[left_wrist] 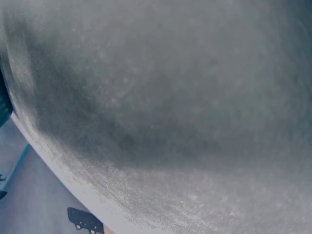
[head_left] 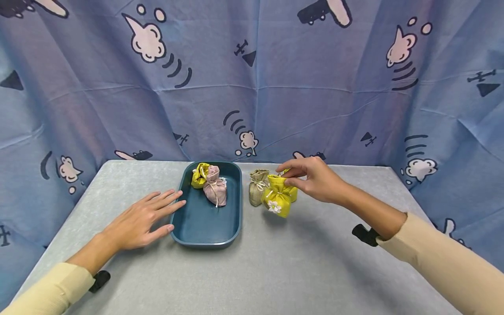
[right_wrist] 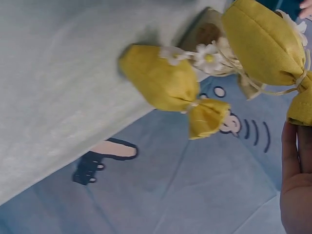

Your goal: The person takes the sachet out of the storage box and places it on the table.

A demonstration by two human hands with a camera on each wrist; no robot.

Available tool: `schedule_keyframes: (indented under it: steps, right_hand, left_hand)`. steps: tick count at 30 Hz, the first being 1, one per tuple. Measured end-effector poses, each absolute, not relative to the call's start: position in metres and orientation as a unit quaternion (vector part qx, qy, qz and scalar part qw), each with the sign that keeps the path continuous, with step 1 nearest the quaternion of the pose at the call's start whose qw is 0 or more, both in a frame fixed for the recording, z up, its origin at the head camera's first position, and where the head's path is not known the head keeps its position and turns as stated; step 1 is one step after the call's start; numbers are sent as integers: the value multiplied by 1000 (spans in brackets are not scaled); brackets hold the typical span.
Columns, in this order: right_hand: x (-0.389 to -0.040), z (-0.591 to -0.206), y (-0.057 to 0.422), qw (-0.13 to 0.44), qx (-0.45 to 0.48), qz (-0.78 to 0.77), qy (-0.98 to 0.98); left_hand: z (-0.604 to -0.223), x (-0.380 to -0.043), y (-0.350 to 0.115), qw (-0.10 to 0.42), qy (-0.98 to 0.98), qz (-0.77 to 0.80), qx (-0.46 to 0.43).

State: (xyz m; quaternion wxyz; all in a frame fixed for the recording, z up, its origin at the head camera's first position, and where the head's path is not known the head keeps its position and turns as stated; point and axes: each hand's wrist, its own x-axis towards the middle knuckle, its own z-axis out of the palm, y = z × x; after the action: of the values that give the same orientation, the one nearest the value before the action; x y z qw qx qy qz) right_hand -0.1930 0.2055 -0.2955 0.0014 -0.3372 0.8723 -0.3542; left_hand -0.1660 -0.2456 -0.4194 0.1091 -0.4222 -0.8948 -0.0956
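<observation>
My right hand (head_left: 320, 180) pinches the gathered neck of a yellow drawstring pouch (head_left: 278, 199) with a white flower, holding it up off the table. In the right wrist view this held pouch (right_wrist: 265, 41) hangs at the upper right, above my fingers. Behind it a second yellow pouch (right_wrist: 163, 80) stands on the table, mostly hidden in the head view. Just left of them is a beige pouch (head_left: 257, 188). My left hand (head_left: 139, 221) lies flat with spread fingers, its fingertips at the left rim of a dark blue tray (head_left: 206, 225); whether they touch it I cannot tell.
Inside the tray, toward its far end, lie a yellow pouch (head_left: 200, 176) and a pinkish pouch (head_left: 215, 188) side by side. A light grey cloth covers the table (head_left: 275, 275). A blue patterned curtain (head_left: 299, 109) hangs behind the far edge and at both sides.
</observation>
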Motion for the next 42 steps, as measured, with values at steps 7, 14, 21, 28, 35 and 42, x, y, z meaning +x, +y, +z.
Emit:
schedule_keyframes:
  steps: [7, 14, 21, 28, 35, 42]
  right_hand:
    - [-192, -312, 221, 21, -298, -350, 888]
    - [-195, -328, 235, 24, -286, -356, 889]
    - [-197, -341, 245, 32, -274, -339, 899]
    - [-201, -349, 251, 37, -262, -330, 906]
    - [-202, -350, 251, 48, -266, -339, 901]
    - [-202, -346, 250, 43, -280, -320, 904]
  left_hand:
    - [-421, -166, -246, 115, -892, -97, -425]
    - [-423, -167, -246, 125, -887, -105, -431]
    - [-422, -167, -246, 115, -891, -101, -429]
    - [-421, -167, -246, 109, -893, -102, -425]
    - [-421, -166, -246, 111, -893, -101, -424]
    - [-421, -166, -246, 114, -892, -103, -425]
